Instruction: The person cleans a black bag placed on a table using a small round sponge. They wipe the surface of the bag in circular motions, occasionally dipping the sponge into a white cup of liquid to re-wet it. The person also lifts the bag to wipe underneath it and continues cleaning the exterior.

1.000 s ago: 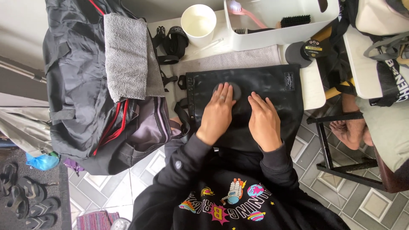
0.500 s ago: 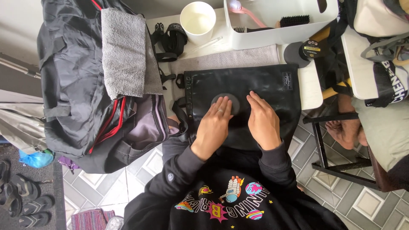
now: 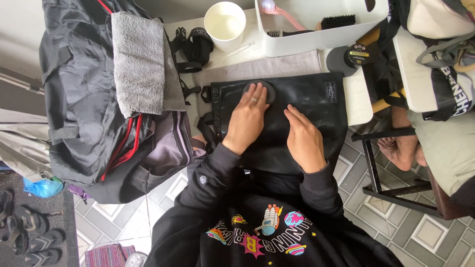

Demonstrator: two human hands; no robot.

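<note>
Flat black leather bag (image 3: pixel 307 106) on the table — small rectangular label (image 3: pixel 331 92) beyond the right hand (image 3: pixel 303 140), fingers flat and open; left hand (image 3: pixel 249 116) presses a round dark pad (image 3: pixel 259 90), fingers extended. White cup (image 3: pixel 224 20) farther off.

The floor (image 3: pixel 376 222) is laid with grey square tiles, each bearing a paler inset square, set diagonally to the view. A small white table (image 3: pixel 358 106) stands at centre top, its right corner rounded. A second white surface (image 3: pixel 413 69) lies to the right of it. A black metal frame (image 3: pixel 381 168) stands on the tiles at right. A dark mat (image 3: pixel 29 247) covers the lower left floor; sandals (image 3: pixel 24 232) rest on it. A striped rug (image 3: pixel 101 256) lies at the bottom edge. Lighting is even, diffuse daylight; shadows are soft.
</note>
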